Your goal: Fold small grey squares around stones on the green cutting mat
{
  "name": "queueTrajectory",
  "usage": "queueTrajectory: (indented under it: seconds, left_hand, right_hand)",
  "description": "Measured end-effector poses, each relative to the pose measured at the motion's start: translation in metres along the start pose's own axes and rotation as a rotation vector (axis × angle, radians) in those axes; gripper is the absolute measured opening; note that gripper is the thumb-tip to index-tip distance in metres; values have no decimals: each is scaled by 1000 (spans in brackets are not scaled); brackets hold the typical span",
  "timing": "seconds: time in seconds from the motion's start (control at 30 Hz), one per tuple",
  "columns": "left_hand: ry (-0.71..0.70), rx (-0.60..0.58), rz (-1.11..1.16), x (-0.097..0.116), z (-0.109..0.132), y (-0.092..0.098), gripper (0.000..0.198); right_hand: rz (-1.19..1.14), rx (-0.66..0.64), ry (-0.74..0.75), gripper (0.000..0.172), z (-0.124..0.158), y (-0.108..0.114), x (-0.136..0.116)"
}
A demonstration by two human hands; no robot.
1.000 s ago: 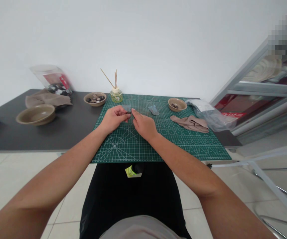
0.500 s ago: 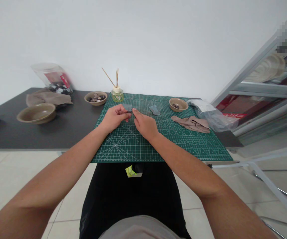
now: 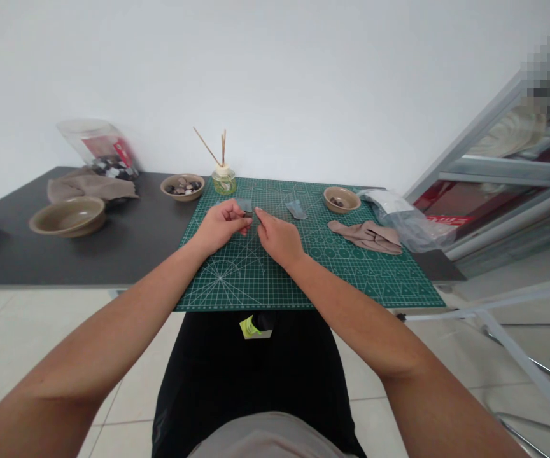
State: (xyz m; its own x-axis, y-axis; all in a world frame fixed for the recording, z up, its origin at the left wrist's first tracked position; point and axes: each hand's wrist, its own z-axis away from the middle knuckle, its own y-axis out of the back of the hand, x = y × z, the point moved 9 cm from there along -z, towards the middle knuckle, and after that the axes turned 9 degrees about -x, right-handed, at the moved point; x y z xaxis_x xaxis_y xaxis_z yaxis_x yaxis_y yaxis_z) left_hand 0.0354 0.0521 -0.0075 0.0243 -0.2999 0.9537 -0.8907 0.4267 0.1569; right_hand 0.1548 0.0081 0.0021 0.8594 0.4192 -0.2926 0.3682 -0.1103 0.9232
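Note:
Over the green cutting mat (image 3: 361,280), my two hands are close together, fingertips almost meeting. My left hand (image 3: 222,222) is closed in a pinch on a small dark stone (image 3: 247,215), mostly covered by the fingers. My right hand (image 3: 279,236) has its fingers pressed together, the index finger pointing at the stone; whatever it may hold is hidden. Just behind the left fingertips lies a grey-blue piece (image 3: 244,204), thin and flat. Another crumpled grey-blue piece (image 3: 296,209) rests on the mat beyond my right hand.
On the left are a large brown bowl (image 3: 67,217), a bowl of stones (image 3: 183,188), a tan cloth (image 3: 91,186) and a clear bag of stones (image 3: 107,152). A reed diffuser (image 3: 224,180) stands behind. On the right: a small bowl (image 3: 342,200), crumpled cloth (image 3: 368,236), plastic bag (image 3: 399,216).
My right fingertips have drawn slightly away from the stone, leaving a small gap. My left hand keeps its pinch in nearly the same place.

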Motion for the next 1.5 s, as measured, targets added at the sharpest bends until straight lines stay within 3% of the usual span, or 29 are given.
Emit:
queueTrajectory:
  seconds: [0.3, 0.47, 0.63, 0.8, 1.1, 1.5]
  left_hand:
    - [14, 60, 137, -6, 0, 4, 33]
    - [49, 28, 212, -11, -1, 0, 40]
    - [70, 56, 187, -10, 0, 2, 34]
    - [73, 27, 83, -9, 0, 1, 33]
    - [97, -46, -45, -10, 0, 0, 32]
    - [132, -71, -40, -14, -1, -3, 33]
  right_hand:
    - [-314, 192, -57, 36, -2, 14, 25]
    - [-412, 174, -17, 29, -2, 16, 21]
    - [-432, 217, -48, 27, 1, 20, 24]
    - [-471, 164, -3, 25, -1, 15, 22]
    - [-741, 93, 12, 26, -9, 1, 33]
    - [-936, 51, -45, 24, -11, -6, 40]
